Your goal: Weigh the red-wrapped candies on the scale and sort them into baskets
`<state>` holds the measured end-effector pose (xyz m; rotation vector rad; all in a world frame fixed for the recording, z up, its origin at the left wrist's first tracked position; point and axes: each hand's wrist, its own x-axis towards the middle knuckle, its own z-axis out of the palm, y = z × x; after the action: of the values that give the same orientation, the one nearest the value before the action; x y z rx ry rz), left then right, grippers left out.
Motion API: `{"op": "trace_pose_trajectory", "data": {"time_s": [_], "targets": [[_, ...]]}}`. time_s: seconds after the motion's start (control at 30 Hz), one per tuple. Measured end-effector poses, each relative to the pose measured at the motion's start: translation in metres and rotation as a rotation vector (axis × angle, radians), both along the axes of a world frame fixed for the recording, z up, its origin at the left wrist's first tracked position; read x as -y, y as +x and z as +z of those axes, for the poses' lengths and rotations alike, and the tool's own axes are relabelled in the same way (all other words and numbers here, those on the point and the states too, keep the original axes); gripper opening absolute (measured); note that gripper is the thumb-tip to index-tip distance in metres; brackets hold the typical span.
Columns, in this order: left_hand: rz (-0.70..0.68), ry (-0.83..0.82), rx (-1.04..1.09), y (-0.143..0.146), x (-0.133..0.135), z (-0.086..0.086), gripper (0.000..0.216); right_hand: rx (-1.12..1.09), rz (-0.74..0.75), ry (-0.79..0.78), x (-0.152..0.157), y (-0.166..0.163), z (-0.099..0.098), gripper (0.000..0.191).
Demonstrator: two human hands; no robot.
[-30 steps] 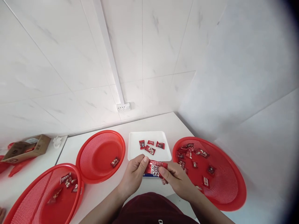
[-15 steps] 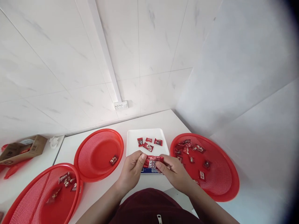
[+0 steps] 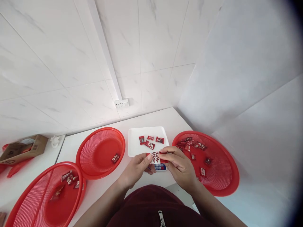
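Observation:
Between my two hands is a red and white snack packet (image 3: pixel 155 157), its printed face turned up. My left hand (image 3: pixel 137 167) pinches its left end, thumb on top. My right hand (image 3: pixel 178 165) grips the right end, fingers laid over the edge. Both hands are above the near edge of a white weighing scale (image 3: pixel 134 142), whose blue keypad (image 3: pixel 161 167) shows partly below the packet. Several small red packets lie on the scale's pan, among them a larger red and white packet (image 3: pixel 150 145) and a dark red one (image 3: pixel 159 140).
A red basket (image 3: pixel 233 176) with several packets stands at right. To the left are a red basket (image 3: pixel 82 151) with one packet (image 3: pixel 115 158) and a nearer red basket (image 3: pixel 26 192) with several. A cardboard box (image 3: pixel 39 146) sits far left. A wall socket (image 3: pixel 121 103) is behind.
The packet in my hands has been turned so its white printed face shows upward. My right hand's fingers have moved over its top edge. The view has shifted slightly.

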<state>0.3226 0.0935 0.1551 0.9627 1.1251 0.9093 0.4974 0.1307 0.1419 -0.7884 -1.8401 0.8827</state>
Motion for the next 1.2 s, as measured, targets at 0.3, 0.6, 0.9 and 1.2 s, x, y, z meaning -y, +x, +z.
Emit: {"op": "trace_pose_trajectory", "data": {"time_s": [0.3, 0.6, 0.9, 1.2], "targets": [[0.080, 0.126, -0.021, 0.001, 0.004, -0.005, 0.028, -0.093, 0.093, -0.649, -0.001, -0.002, 0.001, 0.040], [-0.057, 0.087, -0.214, 0.001, 0.004, -0.026, 0.035, 0.075, 0.123, -0.727, -0.007, -0.009, -0.037, 0.038], [0.124, -0.282, -0.045, -0.015, 0.010, -0.114, 0.039, 0.210, 0.123, -0.756, -0.008, -0.027, -0.109, 0.032], [0.841, -0.422, 0.285, -0.078, 0.007, -0.133, 0.008, 0.457, -0.156, -0.571, -0.056, -0.004, -0.158, 0.026]]}}
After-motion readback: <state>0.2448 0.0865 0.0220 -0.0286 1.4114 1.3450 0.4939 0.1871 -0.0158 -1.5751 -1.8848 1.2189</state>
